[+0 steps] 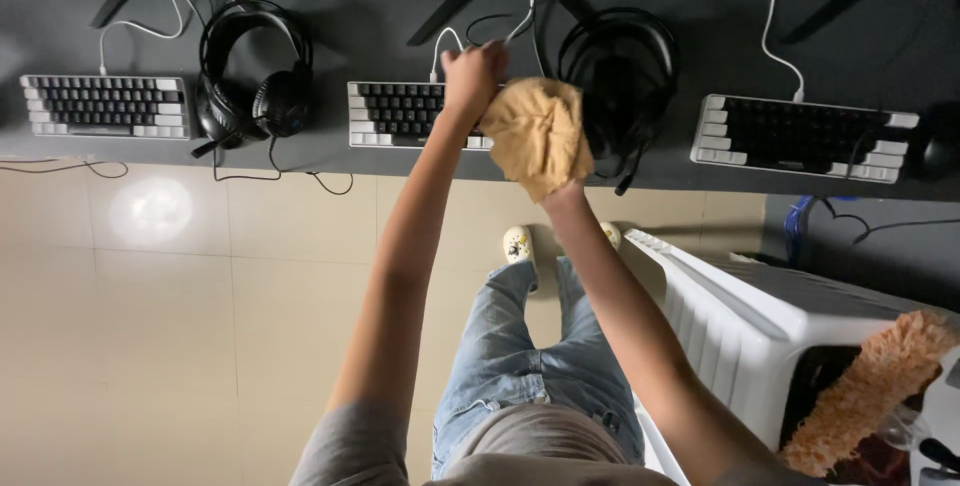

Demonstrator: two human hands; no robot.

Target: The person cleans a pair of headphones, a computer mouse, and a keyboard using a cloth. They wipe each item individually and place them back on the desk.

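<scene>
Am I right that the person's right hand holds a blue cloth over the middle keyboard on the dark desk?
Not quite: the head view shows the cloth is yellow-tan, not blue. The rest stands: the right hand, mostly hidden under it, holds it over the middle keyboard on the dark desk.

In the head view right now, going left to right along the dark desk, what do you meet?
Left keyboard → left headset → middle keyboard → left hand resting at that keyboard's right end → yellow cloth bunched over the right hand → second headset → right keyboard.
</scene>
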